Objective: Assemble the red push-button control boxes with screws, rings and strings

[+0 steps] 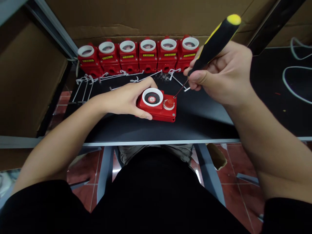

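A red box with a white-rimmed round window and a red knob-like part lies on the black table in front of me. My left hand is wrapped round its left end, thumb along the near side. In my right hand is a screwdriver with a black and yellow handle, tilted down to the left. Its thin shaft runs to the screw at the box's far right corner, and the tip appears to touch there. A second screw shows at the near right corner.
Several similar red boxes with white rings stand in a row at the back, against cardboard. Metal rods tied with white string lie before them, with small dark scraps. A pale cable loops at the right.
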Available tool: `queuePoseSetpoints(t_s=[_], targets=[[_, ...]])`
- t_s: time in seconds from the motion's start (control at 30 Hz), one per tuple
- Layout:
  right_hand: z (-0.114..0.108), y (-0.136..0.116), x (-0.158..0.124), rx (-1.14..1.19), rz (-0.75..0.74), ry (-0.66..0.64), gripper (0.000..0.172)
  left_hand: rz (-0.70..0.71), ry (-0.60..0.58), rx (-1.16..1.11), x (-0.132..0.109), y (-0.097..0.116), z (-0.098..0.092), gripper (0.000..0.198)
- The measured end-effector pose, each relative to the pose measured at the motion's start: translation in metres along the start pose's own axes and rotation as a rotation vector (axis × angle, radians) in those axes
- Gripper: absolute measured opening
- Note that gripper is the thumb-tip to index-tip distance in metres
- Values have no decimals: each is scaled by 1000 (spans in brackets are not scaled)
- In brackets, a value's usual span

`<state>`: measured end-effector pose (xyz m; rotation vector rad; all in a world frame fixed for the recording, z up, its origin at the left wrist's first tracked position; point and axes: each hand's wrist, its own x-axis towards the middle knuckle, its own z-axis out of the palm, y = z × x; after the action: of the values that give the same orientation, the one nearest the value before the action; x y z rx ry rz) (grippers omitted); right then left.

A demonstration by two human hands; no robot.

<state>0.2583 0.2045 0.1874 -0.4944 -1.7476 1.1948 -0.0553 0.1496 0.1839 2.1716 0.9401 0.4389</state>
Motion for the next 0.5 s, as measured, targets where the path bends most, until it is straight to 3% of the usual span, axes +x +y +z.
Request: queuePoseSetpoints(t_s=[0.23, 0.33, 0.5], targets=[[0, 3, -1, 42, -30, -63, 53, 31, -11, -61, 0, -4, -5, 80], [2, 3, -2, 56, -5, -73, 56, 38, 5, 27, 1, -7, -8, 83], [6, 4, -2, 43, 21, -82, 65, 10, 11, 88, 2, -9, -19, 100]])
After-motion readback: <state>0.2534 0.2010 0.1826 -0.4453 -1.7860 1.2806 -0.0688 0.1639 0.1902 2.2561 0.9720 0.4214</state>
